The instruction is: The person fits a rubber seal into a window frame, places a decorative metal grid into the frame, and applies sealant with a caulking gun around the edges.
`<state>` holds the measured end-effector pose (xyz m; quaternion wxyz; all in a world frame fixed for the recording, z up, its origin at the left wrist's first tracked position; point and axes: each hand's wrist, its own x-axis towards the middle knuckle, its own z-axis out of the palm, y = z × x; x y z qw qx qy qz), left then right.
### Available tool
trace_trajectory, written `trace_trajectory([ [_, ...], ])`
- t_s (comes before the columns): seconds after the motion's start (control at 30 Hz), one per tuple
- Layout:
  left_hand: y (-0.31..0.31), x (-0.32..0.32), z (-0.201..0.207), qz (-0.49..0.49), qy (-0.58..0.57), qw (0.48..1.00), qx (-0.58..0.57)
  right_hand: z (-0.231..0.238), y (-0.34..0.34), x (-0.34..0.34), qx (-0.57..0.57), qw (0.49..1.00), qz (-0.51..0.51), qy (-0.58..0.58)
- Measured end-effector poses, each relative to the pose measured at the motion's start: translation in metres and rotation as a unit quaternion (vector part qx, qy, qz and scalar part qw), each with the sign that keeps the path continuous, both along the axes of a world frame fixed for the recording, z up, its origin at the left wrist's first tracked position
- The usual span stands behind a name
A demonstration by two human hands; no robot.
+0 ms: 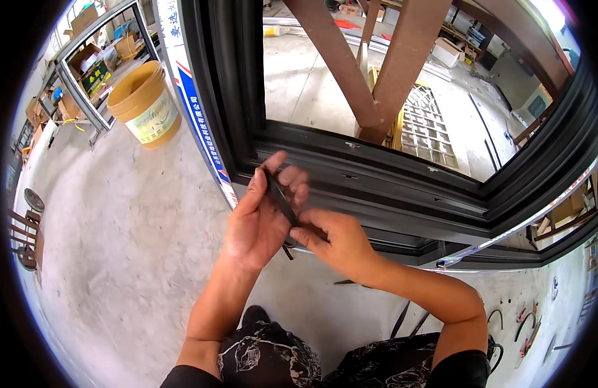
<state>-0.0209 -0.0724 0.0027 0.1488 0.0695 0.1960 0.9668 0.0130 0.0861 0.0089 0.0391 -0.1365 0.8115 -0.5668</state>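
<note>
A short black strip [281, 200], perhaps rubber gasket, slants across the palm of my left hand [252, 226]. That palm faces up, with the thumb and index finger closed on the strip's upper end and the other fingers loosely curled. My right hand [341, 242] pinches the lower part between thumb and fingers. A thin black end hangs below the hands. Both hands are in front of the lower left corner of a large dark window frame [376, 187]; whether they touch it, I cannot tell.
Printed protective film [190, 103] lines the frame's left side. Brown steel beams [402, 64] stand behind the opening, near a metal grille [428, 126]. A yellow bucket [144, 103] is on the concrete floor to the left. Black strips [400, 320] lie by my legs.
</note>
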Motion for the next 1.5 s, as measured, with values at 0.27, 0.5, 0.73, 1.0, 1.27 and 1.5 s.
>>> trace_trajectory([
  [0.27, -0.01, 0.001, -0.011, 0.104, 0.073, 0.96, -0.251, 0.012, 0.012, -0.009, 0.05, 0.998, 0.021, -0.01],
  [0.5, -0.013, 0.005, -0.012, 0.333, 0.159, 0.708, -0.602, 0.025, 0.026, -0.038, 0.365, 0.867, -0.036, 0.337],
  [0.73, -0.025, -0.043, 0.025, 0.399, 0.391, 0.403, -0.725, 0.002, 0.028, -0.069, 0.375, 0.831, -0.081, 0.402],
  [1.0, -0.033, -0.074, 0.051, 0.255, 0.545, 0.047, -0.797, -0.006, 0.021, -0.08, 0.339, 0.847, -0.085, 0.4],
  [1.27, -0.028, -0.101, 0.092, 0.14, 0.601, -0.052, -0.785, -0.011, 0.013, -0.084, 0.352, 0.838, -0.121, 0.398],
  [1.5, -0.018, -0.104, 0.078, -0.012, 0.561, -0.082, -0.824, -0.01, 0.008, -0.086, 0.343, 0.84, -0.137, 0.396],
])
